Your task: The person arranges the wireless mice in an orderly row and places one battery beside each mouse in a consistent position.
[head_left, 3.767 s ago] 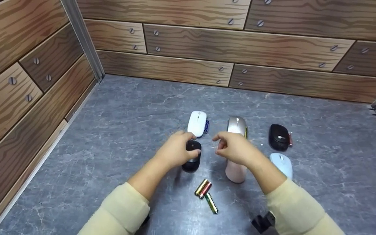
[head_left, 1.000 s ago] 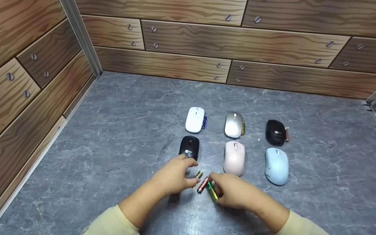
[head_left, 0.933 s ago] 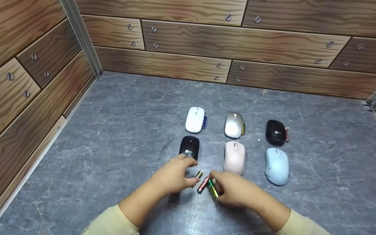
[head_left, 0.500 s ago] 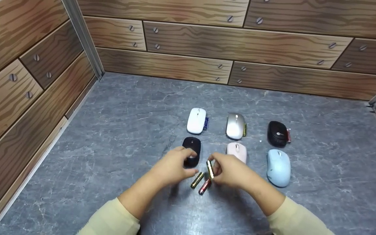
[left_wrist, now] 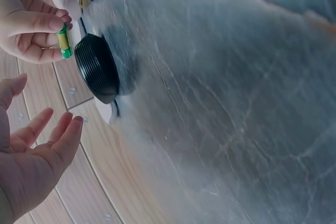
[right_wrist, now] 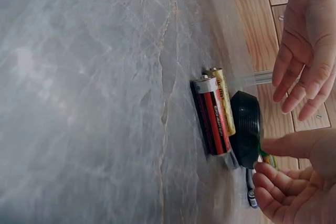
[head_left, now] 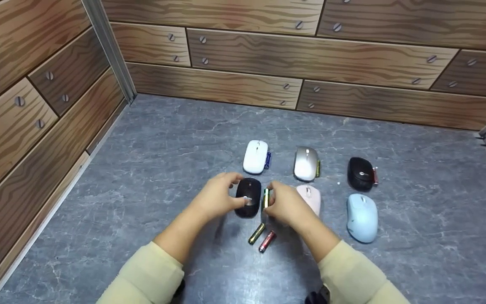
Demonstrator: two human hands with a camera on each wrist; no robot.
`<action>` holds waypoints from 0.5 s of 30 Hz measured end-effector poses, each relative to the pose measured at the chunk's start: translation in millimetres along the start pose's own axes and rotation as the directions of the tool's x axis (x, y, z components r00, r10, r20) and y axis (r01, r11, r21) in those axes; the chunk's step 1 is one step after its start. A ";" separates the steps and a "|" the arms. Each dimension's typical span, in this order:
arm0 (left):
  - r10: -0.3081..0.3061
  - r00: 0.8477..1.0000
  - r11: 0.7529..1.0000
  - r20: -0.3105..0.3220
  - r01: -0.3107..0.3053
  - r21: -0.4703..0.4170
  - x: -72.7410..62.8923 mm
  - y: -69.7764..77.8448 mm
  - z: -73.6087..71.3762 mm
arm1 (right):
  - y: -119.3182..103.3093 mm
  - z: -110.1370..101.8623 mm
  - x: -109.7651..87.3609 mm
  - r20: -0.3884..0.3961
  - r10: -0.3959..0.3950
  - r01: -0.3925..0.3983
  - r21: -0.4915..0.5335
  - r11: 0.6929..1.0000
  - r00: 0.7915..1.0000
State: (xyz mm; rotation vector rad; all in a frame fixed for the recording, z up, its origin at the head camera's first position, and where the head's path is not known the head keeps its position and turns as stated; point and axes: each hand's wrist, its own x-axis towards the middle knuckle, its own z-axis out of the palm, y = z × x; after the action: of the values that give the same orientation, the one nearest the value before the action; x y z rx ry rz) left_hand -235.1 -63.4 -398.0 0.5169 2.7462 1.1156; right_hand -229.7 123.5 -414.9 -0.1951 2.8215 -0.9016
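Note:
My right hand (head_left: pixel 287 204) pinches a green-and-gold battery (head_left: pixel 266 198) between thumb and fingers, just right of the black mouse (head_left: pixel 251 185). The left wrist view shows this green battery (left_wrist: pixel 64 41) upright beside the ribbed edge of the mouse (left_wrist: pixel 100 72). At the mouse's left side is my left hand (head_left: pixel 215 196), its thumb overlapping the mouse in the head view. From the left wrist, the left hand (left_wrist: pixel 39 156) has spread fingers and nothing in them. Nearer me lie a gold battery (head_left: pixel 256 233) and a red battery (head_left: pixel 267 241), side by side.
A white mouse (head_left: pixel 255 157) with a blue battery (head_left: pixel 267 160) lies behind. To the right are a silver mouse (head_left: pixel 306 164), a pink mouse (head_left: pixel 310 196) partly behind my hand, another black mouse (head_left: pixel 359 173) and a light blue mouse (head_left: pixel 362 217). Wood-patterned walls (head_left: pixel 243 50) enclose the table.
My right hand picked up the green battery from beside the other two and carried it forward to the black mouse's right side. The left hand moved away and back to the mouse's left side.

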 end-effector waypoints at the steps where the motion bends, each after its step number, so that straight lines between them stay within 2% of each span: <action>1: -0.001 1.000 1.000 -0.002 0.001 -0.015 0.9 -1.0 -0.7 | -0.2 1.2 1.6 -0.007 0.005 -0.005 -0.010 1.000 1.000; 7: -0.030 1.000 0.998 0.002 0.030 -0.053 2.0 -4.4 -2.7 | 2.0 9.0 9.2 -0.053 -0.004 0.001 -0.064 0.998 0.999; 15: -0.038 0.999 0.998 0.011 0.038 -0.054 0.5 -8.6 -1.5 | 8.8 17.0 18.0 -0.041 -0.008 0.005 -0.078 0.997 0.999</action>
State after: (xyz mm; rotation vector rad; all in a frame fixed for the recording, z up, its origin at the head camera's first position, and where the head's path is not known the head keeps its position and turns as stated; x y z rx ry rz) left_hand -238.2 -69.9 -402.9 0.4601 2.6974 1.1716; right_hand -244.5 117.9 -435.9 -0.1988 2.8980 -0.8067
